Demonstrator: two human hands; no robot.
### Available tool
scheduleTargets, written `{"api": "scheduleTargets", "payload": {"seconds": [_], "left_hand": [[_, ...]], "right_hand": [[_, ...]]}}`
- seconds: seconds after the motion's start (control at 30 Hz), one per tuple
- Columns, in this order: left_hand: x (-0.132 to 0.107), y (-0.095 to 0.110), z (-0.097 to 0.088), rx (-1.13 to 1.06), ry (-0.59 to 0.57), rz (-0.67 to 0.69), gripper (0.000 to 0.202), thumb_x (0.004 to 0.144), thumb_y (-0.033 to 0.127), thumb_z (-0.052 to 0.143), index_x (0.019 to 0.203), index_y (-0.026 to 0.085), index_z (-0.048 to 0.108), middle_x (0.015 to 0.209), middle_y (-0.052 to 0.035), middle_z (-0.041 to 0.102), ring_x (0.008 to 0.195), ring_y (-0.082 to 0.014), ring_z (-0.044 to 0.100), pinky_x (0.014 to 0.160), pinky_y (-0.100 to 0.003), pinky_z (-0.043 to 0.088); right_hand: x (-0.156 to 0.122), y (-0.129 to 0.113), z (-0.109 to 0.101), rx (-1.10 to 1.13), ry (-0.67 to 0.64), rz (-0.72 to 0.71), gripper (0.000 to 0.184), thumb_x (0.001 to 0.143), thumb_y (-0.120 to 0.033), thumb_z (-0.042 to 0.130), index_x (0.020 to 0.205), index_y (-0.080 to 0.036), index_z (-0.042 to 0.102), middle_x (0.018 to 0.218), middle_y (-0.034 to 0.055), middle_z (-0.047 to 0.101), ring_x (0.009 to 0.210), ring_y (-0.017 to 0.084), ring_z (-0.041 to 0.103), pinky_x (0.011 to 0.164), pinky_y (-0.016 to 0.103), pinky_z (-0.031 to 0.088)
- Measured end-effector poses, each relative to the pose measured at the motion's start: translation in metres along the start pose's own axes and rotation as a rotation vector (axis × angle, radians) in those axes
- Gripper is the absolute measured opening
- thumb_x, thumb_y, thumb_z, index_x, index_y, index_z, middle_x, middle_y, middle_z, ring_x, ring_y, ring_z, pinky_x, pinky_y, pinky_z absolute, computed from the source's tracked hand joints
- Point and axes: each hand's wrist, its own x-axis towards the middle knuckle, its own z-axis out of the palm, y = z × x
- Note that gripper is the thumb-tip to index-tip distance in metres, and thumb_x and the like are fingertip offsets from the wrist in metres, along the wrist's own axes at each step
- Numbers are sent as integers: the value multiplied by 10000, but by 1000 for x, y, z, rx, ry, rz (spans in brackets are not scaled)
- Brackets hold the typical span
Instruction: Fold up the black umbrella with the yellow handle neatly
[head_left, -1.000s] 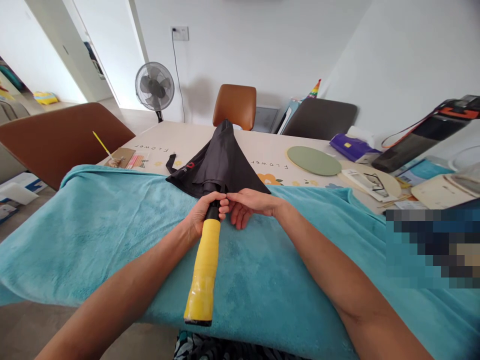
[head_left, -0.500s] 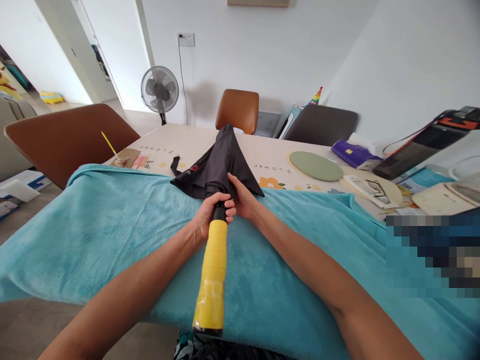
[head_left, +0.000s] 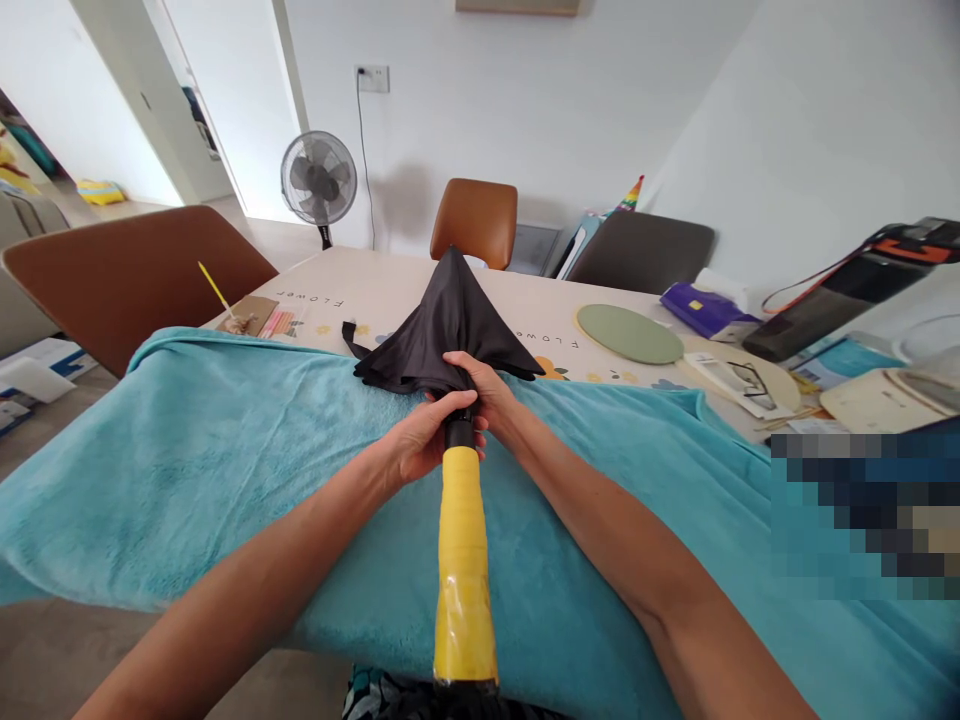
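Note:
A folded black umbrella (head_left: 450,320) with a long yellow handle (head_left: 461,560) lies on a turquoise towel (head_left: 225,460), its tip pointing away from me. My left hand (head_left: 424,440) is wrapped round the black shaft just above the yellow handle. My right hand (head_left: 484,390) is closed on the gathered black fabric at the canopy's base, right beside my left hand. A black strap (head_left: 350,337) trails from the canopy's left side.
The towel covers the near part of a cream table (head_left: 375,285). A green round mat (head_left: 630,333), glasses (head_left: 746,377), a purple pack (head_left: 705,310) and a black bag (head_left: 840,290) lie at the right. Brown chairs (head_left: 127,280) stand left and far. A fan (head_left: 319,180) stands behind.
The umbrella swung so its handle now points more to the right and nearer me. My right hand went from the canopy's side to gripping the fabric's base. The canopy has bunched narrower.

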Motion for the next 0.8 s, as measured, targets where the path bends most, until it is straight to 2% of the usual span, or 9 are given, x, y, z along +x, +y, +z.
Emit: {"api": "scheduleTargets", "payload": {"seconds": [0.1, 0.23, 0.37, 0.47, 0.53, 0.63, 0.67, 0.73, 0.8], "left_hand": [[3, -2, -2, 58, 81, 21, 163, 766, 246, 633, 787, 87, 605, 699, -58, 614, 531, -144, 591, 468, -273, 533], [7, -4, -8, 59, 97, -76, 164, 728, 228, 682, 718, 98, 583, 637, -22, 571, 467, -100, 539, 384, -209, 470], [9, -5, -7, -17, 85, -156, 140, 759, 157, 600, 652, 118, 518, 561, 17, 492, 429, -71, 482, 364, -180, 436], [6, -2, -6, -116, 63, -148, 114, 758, 106, 524, 655, 128, 480, 523, 38, 433, 406, -61, 444, 344, -162, 405], [3, 3, -7, -220, -3, -131, 81, 753, 99, 496, 684, 130, 469, 514, 49, 405, 398, -55, 422, 333, -150, 383], [-1, 10, -10, -399, -146, -86, 23, 748, 124, 485, 742, 135, 466, 511, 60, 378, 403, -59, 413, 339, -148, 379], [-2, 11, -11, -434, -175, -71, 24, 745, 134, 486, 758, 137, 467, 509, 62, 373, 404, -62, 411, 341, -153, 380], [-2, 10, -11, -443, -163, -57, 36, 736, 140, 484, 763, 145, 461, 503, 64, 365, 400, -68, 404, 337, -159, 377], [-1, 7, -10, -393, -91, -65, 37, 732, 136, 480, 738, 154, 448, 498, 61, 364, 394, -71, 400, 330, -160, 371]], "right_hand": [[1, 3, 1, 88, 61, 33, 227, 740, -348, 597, 615, -166, 542, 553, 26, 601, 497, 132, 550, 453, 227, 473], [4, 9, 3, 75, 159, 15, 209, 680, -308, 657, 572, -162, 554, 507, -6, 564, 463, 111, 506, 422, 216, 422], [4, 12, 4, 11, 150, 33, 227, 657, -329, 686, 572, -150, 575, 521, -5, 568, 462, 103, 493, 420, 221, 404], [4, 7, -1, -26, 84, 19, 297, 679, -412, 680, 580, -154, 571, 525, 1, 572, 464, 106, 492, 410, 219, 405], [2, -3, -13, -88, -39, 24, 374, 718, -506, 634, 602, -155, 584, 535, 21, 595, 468, 124, 516, 413, 233, 434], [-4, -28, -45, -267, -271, 127, 489, 765, -595, 549, 676, -123, 638, 617, 108, 667, 507, 182, 594, 453, 294, 500], [-6, -37, -58, -300, -281, 133, 491, 766, -592, 555, 694, -114, 642, 626, 123, 674, 505, 191, 606, 470, 313, 516], [-8, -53, -85, -280, -177, 48, 426, 787, -529, 569, 722, -113, 634, 605, 109, 666, 501, 190, 618, 508, 322, 534], [-6, -61, -107, -181, 28, -71, 328, 821, -435, 548, 729, -126, 610, 556, 59, 630, 471, 150, 593, 500, 278, 522]]}}
